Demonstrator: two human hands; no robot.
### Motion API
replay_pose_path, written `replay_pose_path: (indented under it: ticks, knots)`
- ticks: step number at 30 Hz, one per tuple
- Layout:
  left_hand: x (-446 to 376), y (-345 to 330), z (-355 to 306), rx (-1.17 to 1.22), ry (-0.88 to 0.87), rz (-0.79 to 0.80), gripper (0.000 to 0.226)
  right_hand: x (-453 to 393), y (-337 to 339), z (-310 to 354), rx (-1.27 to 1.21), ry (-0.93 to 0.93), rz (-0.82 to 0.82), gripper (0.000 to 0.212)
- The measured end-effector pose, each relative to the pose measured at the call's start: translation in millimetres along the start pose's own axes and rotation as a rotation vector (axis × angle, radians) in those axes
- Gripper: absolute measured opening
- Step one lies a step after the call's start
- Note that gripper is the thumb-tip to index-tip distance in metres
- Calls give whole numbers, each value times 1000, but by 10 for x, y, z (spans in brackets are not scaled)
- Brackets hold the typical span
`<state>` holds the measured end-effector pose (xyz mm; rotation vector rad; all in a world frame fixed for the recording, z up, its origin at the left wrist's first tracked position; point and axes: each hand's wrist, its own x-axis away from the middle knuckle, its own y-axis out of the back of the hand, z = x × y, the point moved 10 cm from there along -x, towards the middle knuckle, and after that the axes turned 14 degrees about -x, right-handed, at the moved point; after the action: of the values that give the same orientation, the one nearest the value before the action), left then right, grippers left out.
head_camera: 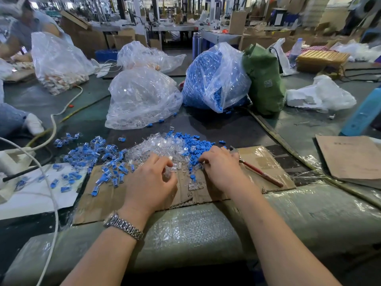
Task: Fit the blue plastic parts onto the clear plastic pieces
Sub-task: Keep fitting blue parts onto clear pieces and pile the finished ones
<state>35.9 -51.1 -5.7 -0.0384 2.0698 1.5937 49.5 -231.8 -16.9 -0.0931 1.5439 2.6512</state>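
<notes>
No lettering is showing clearly enough to be read. The green bag (265, 79) at about one o'clock is carrying a small pale patch (268, 83) with a mark on it, too blurred to make out. The cardboard sheet (348, 157) at three o'clock is bearing a faint dark line of print near its top edge, also illegible. The blue bottle (362, 114) at two o'clock is showing tiny pale marks on its side, too small to tell.
</notes>
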Motion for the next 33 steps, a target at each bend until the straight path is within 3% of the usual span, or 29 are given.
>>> replay_pose_path:
  ticks: [9,12,16,19,25,29,33]
  knots:
    - [2,-70,-73,45,-57,75,10,92,-64,118,-84,54,-36,12]
    - [-5,-66,-94,118,-61,87,7,135,6,77,-177,52,-133,7]
    - [-4,-88,-98,197,-74,144,14,244,127,-6,-274,50,-288,22]
    - [14,-89,-126,210,-101,160,23,316,196,-28,-374,54,-351,16]
    - [-7,-78,-111,150,-99,101,18,341,181,-144,-501,-3,-353,6]
    - [4,-32,-124,127,-107,62,15,352,191,-155,-609,13,-356,15]
    - [-27,152,-6,346,23,-53,15,391,277,-143,-739,54,-419,6]
